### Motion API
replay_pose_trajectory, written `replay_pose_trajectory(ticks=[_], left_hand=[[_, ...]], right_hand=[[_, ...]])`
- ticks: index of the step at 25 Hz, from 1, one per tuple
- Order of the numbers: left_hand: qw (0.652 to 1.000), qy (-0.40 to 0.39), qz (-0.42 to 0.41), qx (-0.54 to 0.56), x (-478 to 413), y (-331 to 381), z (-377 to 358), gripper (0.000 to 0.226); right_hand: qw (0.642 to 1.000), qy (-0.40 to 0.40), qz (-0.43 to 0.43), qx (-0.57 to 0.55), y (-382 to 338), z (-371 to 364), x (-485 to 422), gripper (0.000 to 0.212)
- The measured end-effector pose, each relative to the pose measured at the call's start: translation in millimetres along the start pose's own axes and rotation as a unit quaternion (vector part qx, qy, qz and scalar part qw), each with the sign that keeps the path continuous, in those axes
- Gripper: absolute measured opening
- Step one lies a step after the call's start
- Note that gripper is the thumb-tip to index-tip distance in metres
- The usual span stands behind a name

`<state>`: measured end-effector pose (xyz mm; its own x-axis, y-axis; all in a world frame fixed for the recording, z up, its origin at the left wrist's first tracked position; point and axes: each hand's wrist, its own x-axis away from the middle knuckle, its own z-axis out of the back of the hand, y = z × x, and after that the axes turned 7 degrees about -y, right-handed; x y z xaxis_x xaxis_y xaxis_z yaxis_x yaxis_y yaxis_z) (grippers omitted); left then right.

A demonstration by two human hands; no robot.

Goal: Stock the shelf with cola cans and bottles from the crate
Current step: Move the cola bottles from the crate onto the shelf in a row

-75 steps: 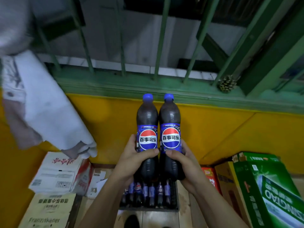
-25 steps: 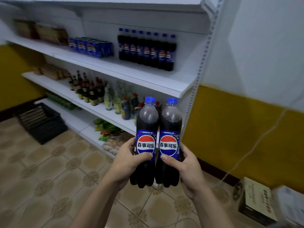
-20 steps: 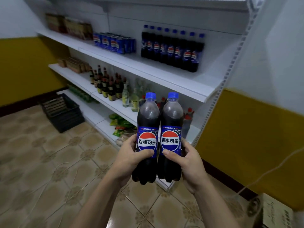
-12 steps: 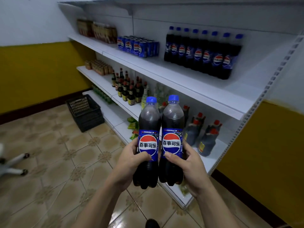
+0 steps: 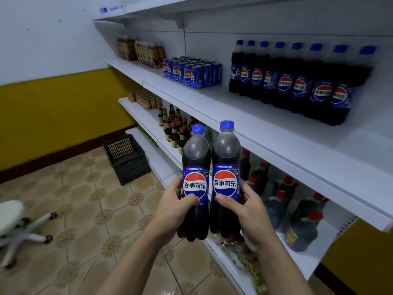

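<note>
On the upper shelf, a block of cola cans and a row of cola bottles already stand, so a good part of the stocking looks done. Free white surface remains in front of the row and to its right. Two more bottles are not yet placed, and how many wait in the crate cannot be seen. Below the shelf edge, the left hand is wrapped around the left bottle at its label, thumb across the front, and the right hand grips the right bottle the same way. Both bottles are upright, touching side by side, in the air before the lower shelves.
</note>
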<state>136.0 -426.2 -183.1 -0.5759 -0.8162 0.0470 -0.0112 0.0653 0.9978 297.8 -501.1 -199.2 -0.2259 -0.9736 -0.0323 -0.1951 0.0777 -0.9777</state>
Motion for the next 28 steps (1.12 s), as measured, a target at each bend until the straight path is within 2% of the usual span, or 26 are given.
replay_pose_trajectory(ticks=[4,7,13,20,28], left_hand=[[1.0,0.011,-0.012,0.005,-37.4,3.8,16.6,0.064],[1.0,-0.01,-0.014,0.016,-62.9,7.1,38.3,0.065],[0.994,-0.091,-0.044,0.042,-140.9,14.1,107.4,0.074],[0.978,-0.182,-0.08,0.067,-240.5,36.0,201.1,0.07],[0.957,-0.266,-0.094,0.068,-315.6,41.0,230.6,0.069]], right_hand=[[1.0,0.002,-0.003,0.01,-2.8,-2.4,-44.0,0.049],[1.0,0.006,-0.005,0.025,-4.6,-11.6,-71.8,0.044],[0.998,0.038,0.017,0.053,-4.5,-47.9,-152.0,0.05],[0.988,0.112,0.04,0.101,-12.8,-109.1,-253.3,0.047],[0.975,0.181,0.052,0.115,-17.0,-119.2,-304.6,0.051]])
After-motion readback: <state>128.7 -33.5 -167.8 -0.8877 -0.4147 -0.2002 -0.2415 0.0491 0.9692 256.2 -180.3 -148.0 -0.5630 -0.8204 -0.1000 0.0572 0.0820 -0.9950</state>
